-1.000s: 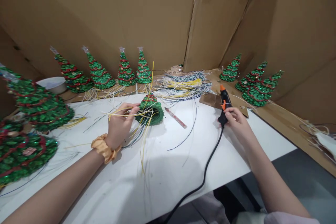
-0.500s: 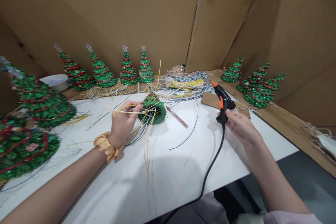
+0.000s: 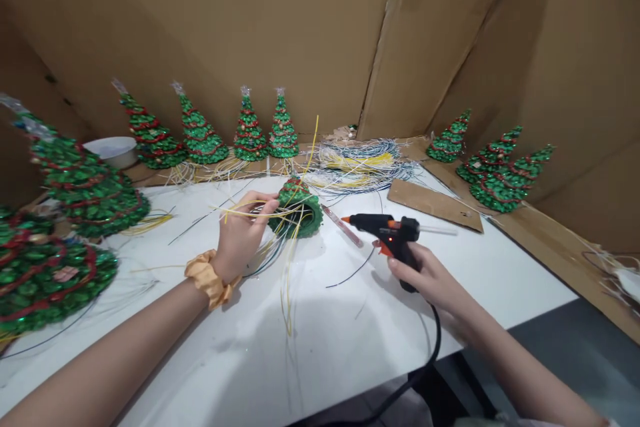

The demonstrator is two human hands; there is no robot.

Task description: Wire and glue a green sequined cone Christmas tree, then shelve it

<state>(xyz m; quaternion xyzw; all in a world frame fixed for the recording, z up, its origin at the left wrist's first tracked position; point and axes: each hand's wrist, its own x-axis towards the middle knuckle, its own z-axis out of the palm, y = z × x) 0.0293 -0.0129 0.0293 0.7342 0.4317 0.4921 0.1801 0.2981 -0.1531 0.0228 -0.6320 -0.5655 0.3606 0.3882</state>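
Observation:
My left hand (image 3: 246,230) is closed on the edge of a small green Christmas tree (image 3: 305,217), which lies tipped so its hollow base faces me. Thin yellow, white and dark wires (image 3: 289,273) trail out of the base and across my fingers. My right hand (image 3: 430,277) grips a black and orange glue gun (image 3: 387,227) by its handle. The gun's orange nozzle points left toward the tree, apart from it, and a clear glue stick (image 3: 437,230) juts from its back. A reddish, narrow strip-like tool (image 3: 343,225) lies on the table between tree and gun.
Decorated Christmas trees (image 3: 250,130) stand along the back, left and right. A heap of loose wires (image 3: 363,163) lies behind the held tree. To its right is a flat cardboard piece (image 3: 435,205). A white bowl (image 3: 113,150) sits at back left; the gun's black cord (image 3: 435,340) hangs over the front edge.
My right hand has brought the glue gun left and down, turning its nozzle from pointing up and away to pointing left at the tree. My left hand still holds the tree.

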